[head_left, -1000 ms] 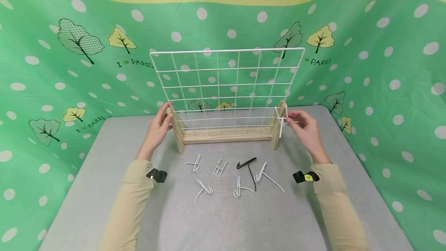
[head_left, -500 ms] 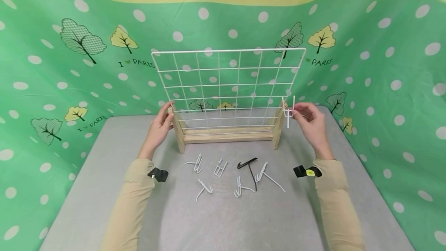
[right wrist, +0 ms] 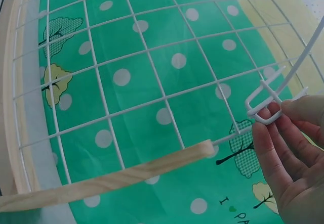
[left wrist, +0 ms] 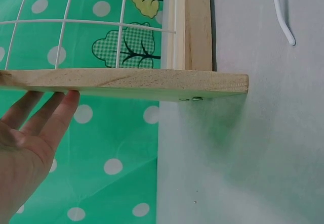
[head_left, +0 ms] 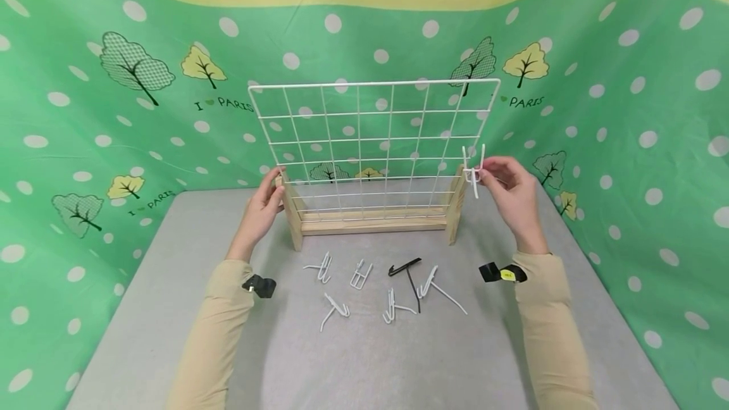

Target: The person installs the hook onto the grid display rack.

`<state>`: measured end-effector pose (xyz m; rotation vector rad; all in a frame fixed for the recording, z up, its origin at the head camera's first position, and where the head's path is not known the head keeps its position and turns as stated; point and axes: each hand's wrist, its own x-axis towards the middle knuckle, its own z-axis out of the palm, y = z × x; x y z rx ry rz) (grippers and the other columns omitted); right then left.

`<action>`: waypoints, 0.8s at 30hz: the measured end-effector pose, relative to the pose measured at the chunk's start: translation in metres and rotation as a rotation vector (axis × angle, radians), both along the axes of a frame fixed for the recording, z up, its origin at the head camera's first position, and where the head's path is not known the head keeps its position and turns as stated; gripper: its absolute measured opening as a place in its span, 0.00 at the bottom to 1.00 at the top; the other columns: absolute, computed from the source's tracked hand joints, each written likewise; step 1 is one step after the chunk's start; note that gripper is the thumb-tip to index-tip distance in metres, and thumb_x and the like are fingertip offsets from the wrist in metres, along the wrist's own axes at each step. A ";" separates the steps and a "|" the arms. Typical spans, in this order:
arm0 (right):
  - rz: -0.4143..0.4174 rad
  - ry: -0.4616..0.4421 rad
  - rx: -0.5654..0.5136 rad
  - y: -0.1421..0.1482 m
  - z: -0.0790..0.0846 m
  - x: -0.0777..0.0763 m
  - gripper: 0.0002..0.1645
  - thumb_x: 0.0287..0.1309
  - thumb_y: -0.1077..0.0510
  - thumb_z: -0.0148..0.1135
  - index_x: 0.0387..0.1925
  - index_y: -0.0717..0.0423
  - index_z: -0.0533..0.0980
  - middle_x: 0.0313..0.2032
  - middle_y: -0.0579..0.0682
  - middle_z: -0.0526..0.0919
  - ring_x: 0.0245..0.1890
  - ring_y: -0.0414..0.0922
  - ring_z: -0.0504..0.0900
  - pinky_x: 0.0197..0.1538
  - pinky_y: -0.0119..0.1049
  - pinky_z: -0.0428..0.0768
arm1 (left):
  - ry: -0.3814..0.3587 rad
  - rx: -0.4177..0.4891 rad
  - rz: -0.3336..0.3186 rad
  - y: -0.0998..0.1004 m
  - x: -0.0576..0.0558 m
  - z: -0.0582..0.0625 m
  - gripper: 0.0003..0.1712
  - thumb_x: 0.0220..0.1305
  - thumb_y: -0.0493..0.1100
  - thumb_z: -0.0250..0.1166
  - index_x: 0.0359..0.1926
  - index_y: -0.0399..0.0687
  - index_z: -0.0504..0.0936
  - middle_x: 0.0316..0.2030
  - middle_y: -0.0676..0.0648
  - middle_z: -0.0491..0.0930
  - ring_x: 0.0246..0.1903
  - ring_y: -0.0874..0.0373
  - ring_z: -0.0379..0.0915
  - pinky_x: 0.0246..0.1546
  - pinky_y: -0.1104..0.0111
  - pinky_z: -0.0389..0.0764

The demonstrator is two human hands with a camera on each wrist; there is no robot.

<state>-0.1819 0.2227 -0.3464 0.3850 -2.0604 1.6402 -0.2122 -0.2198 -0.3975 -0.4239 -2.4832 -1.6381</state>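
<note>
A white wire grid panel [head_left: 373, 126] stands upright in a wooden base with two side uprights. My left hand [head_left: 259, 211] holds the left wooden upright [head_left: 289, 211] near its top. In the left wrist view, fingertips [left wrist: 71, 98] lie against the outer face of that upright [left wrist: 126, 80]. At the right side, my right hand [head_left: 512, 192] pinches a white wire hook [head_left: 473, 174] between thumb and fingers. The hook's two prongs point up, beside the top of the right upright [head_left: 455, 207]. In the right wrist view, the hook [right wrist: 266, 100] overlaps the grid's edge.
On the grey table [head_left: 364, 366], in front of the rack, lie several white wire hooks [head_left: 435, 290], a black hook [head_left: 407, 269] and a small white wire piece [head_left: 361, 275]. A green dotted curtain [head_left: 643, 144] surrounds the table at the back and sides.
My right hand has raised the white hook and shifted it slightly right, from in front of the right upright to beside its top. My left hand stays on the left upright.
</note>
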 end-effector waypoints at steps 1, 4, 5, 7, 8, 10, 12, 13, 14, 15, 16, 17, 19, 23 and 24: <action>-0.006 -0.003 0.006 -0.001 0.001 0.000 0.12 0.61 0.74 0.58 0.45 0.80 0.71 0.38 0.56 0.84 0.39 0.43 0.83 0.43 0.29 0.81 | 0.000 0.006 0.000 -0.001 -0.002 -0.003 0.27 0.76 0.37 0.46 0.73 0.42 0.55 0.66 0.26 0.57 0.62 0.32 0.60 0.51 0.43 0.74; -0.011 -0.004 0.001 -0.001 0.000 -0.004 0.12 0.61 0.74 0.58 0.45 0.78 0.72 0.38 0.54 0.84 0.39 0.45 0.82 0.43 0.29 0.81 | 0.001 0.024 0.000 -0.006 -0.009 -0.015 0.28 0.76 0.38 0.46 0.74 0.46 0.56 0.67 0.27 0.57 0.62 0.33 0.60 0.51 0.43 0.74; -0.010 -0.001 -0.004 0.000 -0.001 -0.006 0.12 0.61 0.74 0.58 0.45 0.78 0.72 0.38 0.53 0.84 0.39 0.44 0.82 0.43 0.29 0.81 | 0.002 0.028 -0.001 -0.008 -0.012 -0.018 0.28 0.76 0.39 0.46 0.74 0.47 0.56 0.67 0.27 0.57 0.62 0.33 0.60 0.51 0.43 0.73; -0.008 0.009 -0.019 0.002 -0.004 -0.011 0.12 0.60 0.74 0.58 0.46 0.77 0.72 0.38 0.54 0.84 0.38 0.43 0.82 0.43 0.29 0.81 | 0.001 0.032 0.005 -0.012 -0.017 -0.026 0.28 0.76 0.41 0.47 0.74 0.52 0.56 0.67 0.30 0.58 0.63 0.35 0.60 0.51 0.44 0.74; -0.007 0.015 -0.025 0.002 -0.005 -0.014 0.12 0.60 0.74 0.58 0.46 0.77 0.72 0.38 0.53 0.84 0.38 0.41 0.82 0.43 0.29 0.81 | 0.002 0.029 0.009 -0.012 -0.017 -0.027 0.28 0.76 0.42 0.47 0.74 0.54 0.57 0.68 0.30 0.58 0.63 0.36 0.61 0.51 0.45 0.75; -0.006 0.028 -0.038 0.004 -0.007 -0.018 0.12 0.60 0.74 0.59 0.46 0.76 0.73 0.38 0.54 0.84 0.37 0.40 0.82 0.42 0.28 0.81 | 0.006 0.026 0.013 -0.013 -0.019 -0.029 0.28 0.76 0.44 0.47 0.74 0.56 0.57 0.68 0.31 0.58 0.63 0.37 0.61 0.51 0.46 0.75; -0.001 0.052 -0.056 0.006 -0.007 -0.021 0.12 0.60 0.74 0.59 0.45 0.76 0.73 0.38 0.57 0.83 0.37 0.40 0.82 0.42 0.28 0.81 | 0.013 0.025 0.017 -0.013 -0.019 -0.030 0.28 0.76 0.46 0.47 0.74 0.58 0.57 0.68 0.32 0.59 0.63 0.37 0.62 0.51 0.47 0.76; 0.003 0.064 -0.063 0.006 -0.006 -0.022 0.12 0.60 0.74 0.59 0.45 0.76 0.73 0.38 0.56 0.83 0.37 0.42 0.82 0.41 0.28 0.81 | 0.016 0.025 0.016 -0.013 -0.019 -0.030 0.28 0.76 0.46 0.48 0.74 0.58 0.57 0.67 0.32 0.59 0.63 0.37 0.62 0.51 0.47 0.76; 0.010 0.076 -0.074 0.006 -0.006 -0.023 0.11 0.60 0.74 0.59 0.45 0.76 0.74 0.38 0.56 0.83 0.37 0.42 0.82 0.41 0.27 0.81 | 0.019 0.024 0.017 -0.013 -0.019 -0.030 0.28 0.76 0.47 0.48 0.74 0.58 0.57 0.67 0.32 0.59 0.63 0.37 0.62 0.51 0.47 0.76; 0.019 0.086 -0.087 0.007 -0.005 -0.024 0.11 0.60 0.75 0.58 0.45 0.75 0.74 0.38 0.56 0.83 0.37 0.42 0.82 0.41 0.26 0.80 | 0.021 0.023 0.016 -0.012 -0.019 -0.030 0.28 0.76 0.47 0.48 0.74 0.58 0.57 0.67 0.32 0.59 0.63 0.37 0.61 0.51 0.47 0.76; 0.028 0.098 -0.096 0.007 -0.003 -0.025 0.11 0.59 0.76 0.58 0.45 0.75 0.74 0.37 0.55 0.83 0.37 0.42 0.82 0.41 0.26 0.80 | 0.022 0.021 0.016 -0.012 -0.020 -0.030 0.28 0.76 0.47 0.47 0.74 0.58 0.57 0.67 0.32 0.59 0.63 0.37 0.61 0.51 0.47 0.76; 0.035 0.110 -0.101 0.006 -0.002 -0.025 0.11 0.59 0.76 0.57 0.44 0.76 0.74 0.37 0.55 0.83 0.37 0.42 0.82 0.41 0.25 0.80 | 0.023 0.018 0.017 -0.012 -0.020 -0.030 0.28 0.76 0.47 0.47 0.74 0.58 0.57 0.67 0.32 0.60 0.63 0.37 0.61 0.51 0.47 0.76; 0.037 0.124 -0.100 0.006 0.000 -0.026 0.11 0.59 0.77 0.57 0.45 0.75 0.74 0.37 0.52 0.83 0.38 0.41 0.82 0.41 0.25 0.80 | 0.024 0.017 0.017 -0.012 -0.020 -0.030 0.28 0.76 0.46 0.47 0.74 0.57 0.57 0.67 0.32 0.60 0.63 0.37 0.62 0.51 0.47 0.76; 0.042 0.153 -0.108 0.004 0.006 -0.027 0.12 0.58 0.77 0.58 0.45 0.76 0.74 0.37 0.53 0.83 0.36 0.41 0.82 0.40 0.26 0.81 | 0.020 0.014 0.015 -0.008 -0.014 -0.021 0.28 0.76 0.41 0.47 0.74 0.48 0.56 0.66 0.28 0.60 0.61 0.33 0.62 0.51 0.44 0.74; 0.045 0.156 -0.116 0.004 0.007 -0.027 0.12 0.58 0.76 0.58 0.45 0.75 0.74 0.37 0.54 0.83 0.36 0.42 0.82 0.39 0.26 0.81 | 0.019 0.011 0.015 -0.007 -0.011 -0.017 0.27 0.76 0.40 0.46 0.73 0.46 0.56 0.65 0.27 0.60 0.61 0.32 0.62 0.50 0.44 0.74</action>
